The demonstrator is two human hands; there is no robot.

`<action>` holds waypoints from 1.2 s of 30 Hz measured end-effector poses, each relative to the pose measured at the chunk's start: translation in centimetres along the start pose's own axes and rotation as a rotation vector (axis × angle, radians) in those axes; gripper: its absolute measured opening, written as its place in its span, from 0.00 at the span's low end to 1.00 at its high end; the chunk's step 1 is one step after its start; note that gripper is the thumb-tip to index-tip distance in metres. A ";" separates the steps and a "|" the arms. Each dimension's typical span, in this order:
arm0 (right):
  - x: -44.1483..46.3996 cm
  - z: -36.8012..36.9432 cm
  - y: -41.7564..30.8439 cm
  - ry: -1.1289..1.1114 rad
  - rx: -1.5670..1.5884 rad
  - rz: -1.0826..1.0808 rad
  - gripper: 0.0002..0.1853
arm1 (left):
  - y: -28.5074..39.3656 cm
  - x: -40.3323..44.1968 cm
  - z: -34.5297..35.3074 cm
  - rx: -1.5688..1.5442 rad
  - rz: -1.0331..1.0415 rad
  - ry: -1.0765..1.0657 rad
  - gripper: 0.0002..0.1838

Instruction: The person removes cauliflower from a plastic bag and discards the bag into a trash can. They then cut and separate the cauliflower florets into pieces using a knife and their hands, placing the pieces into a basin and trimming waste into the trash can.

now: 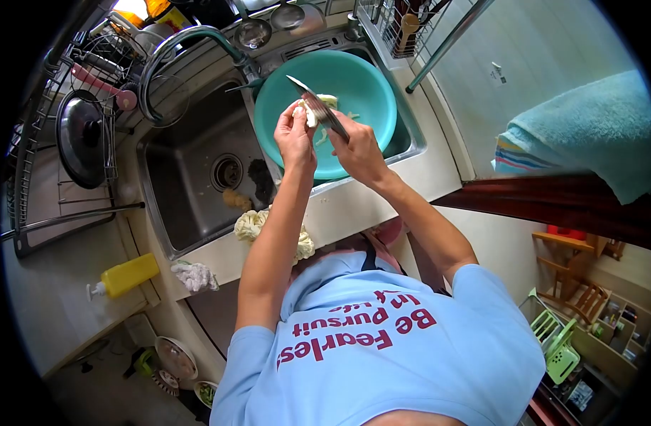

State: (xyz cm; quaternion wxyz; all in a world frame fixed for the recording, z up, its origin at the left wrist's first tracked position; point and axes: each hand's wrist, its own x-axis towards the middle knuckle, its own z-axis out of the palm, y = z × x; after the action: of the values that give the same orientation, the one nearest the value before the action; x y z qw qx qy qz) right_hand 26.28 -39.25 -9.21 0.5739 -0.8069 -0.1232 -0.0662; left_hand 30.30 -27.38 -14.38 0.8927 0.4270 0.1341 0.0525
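My left hand [297,138] pinches a pale piece of cauliflower [310,116] above a teal plastic basin [371,82]. In my right hand [359,150] is a kitchen knife [317,103], its blade pointing up and to the left, against or just beside the cauliflower piece. Several pale cut pieces lie in the basin under my hands. More cauliflower [251,224] rests on the counter edge in front of me, partly covered by my left forearm.
A steel sink [197,160] with a drain lies left of the basin, under a curved faucet [197,32]. A yellow pump bottle [130,275] and a crumpled cloth [194,275] sit at the left. A dish rack with a dark lid [82,138] stands beyond. A blue towel [581,121] hangs right.
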 end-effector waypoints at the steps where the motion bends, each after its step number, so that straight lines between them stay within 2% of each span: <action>1: 0.0 0.2 -0.1 0.027 -0.038 -0.065 0.19 | 0.0 -0.1 0.1 0.030 -0.015 0.037 0.11; 3: 0.1 0.6 0.1 0.054 -0.078 -0.131 0.19 | -0.1 -0.1 0.1 0.058 -0.030 0.074 0.11; 5: 0.6 0.9 0.6 0.158 -0.111 -0.281 0.18 | -0.1 -0.1 -0.2 0.101 -0.092 0.024 0.11; 6: 0.6 0.9 0.8 0.159 -0.111 -0.279 0.18 | 0.0 -0.1 -0.3 0.102 -0.094 0.024 0.11; 8: 0.8 0.7 1.1 0.093 -0.110 -0.177 0.18 | 0.0 0.2 -0.5 0.106 -0.113 -0.027 0.12; 12: 1.3 1.0 2.3 0.099 -0.120 -0.161 0.17 | -0.2 0.9 -1.2 0.105 -0.141 -0.091 0.13; 14: 1.5 1.1 2.6 0.079 -0.165 -0.116 0.16 | 0.0 1.2 -1.7 0.138 -0.231 -0.150 0.12; 18: 1.7 0.9 2.7 0.050 -0.117 -0.084 0.15 | 0.7 1.8 -2.0 0.225 -0.345 -0.107 0.11; 20: 1.8 1.0 3.0 0.096 -0.112 0.025 0.16 | 0.8 1.7 -2.0 0.300 -0.360 -0.114 0.12; 23: 2.3 1.4 5.0 0.146 -0.002 0.128 0.16 | 0.3 1.1 -1.8 0.340 -0.293 -0.109 0.15; 26: 2.9 1.3 6.1 0.251 -0.005 0.107 0.16 | 0.4 1.0 -2.6 0.276 -0.261 -0.134 0.16; 28: 3.1 -0.1 5.9 0.236 -0.015 0.134 0.16 | 1.0 1.3 -3.5 0.233 -0.225 -0.164 0.16; 30: 3.1 -1.2 5.1 0.109 0.156 0.214 0.11 | 2.1 1.8 -3.6 0.069 -0.263 -0.243 0.16; 32: 3.0 -1.5 4.9 0.055 0.209 0.259 0.12 | 2.8 1.9 -3.1 0.033 -0.299 -0.258 0.15; 34: 2.9 -1.6 4.9 0.054 0.065 0.126 0.16 | 3.4 1.7 -2.4 0.072 -0.292 -0.220 0.15; 35: 3.0 -1.7 4.6 0.054 0.064 0.126 0.16 | 3.4 1.7 -2.4 0.201 -0.246 -0.217 0.15; 36: 3.1 -2.0 4.2 0.081 0.076 0.173 0.21 | 3.5 1.7 -2.4 0.201 -0.247 -0.217 0.15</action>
State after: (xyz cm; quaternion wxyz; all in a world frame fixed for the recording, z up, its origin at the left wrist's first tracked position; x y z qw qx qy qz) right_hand 30.49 -42.07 -11.63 0.6122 -0.7888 -0.0322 -0.0442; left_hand 31.35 -23.00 -13.41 0.8545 0.4974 0.0929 -0.1174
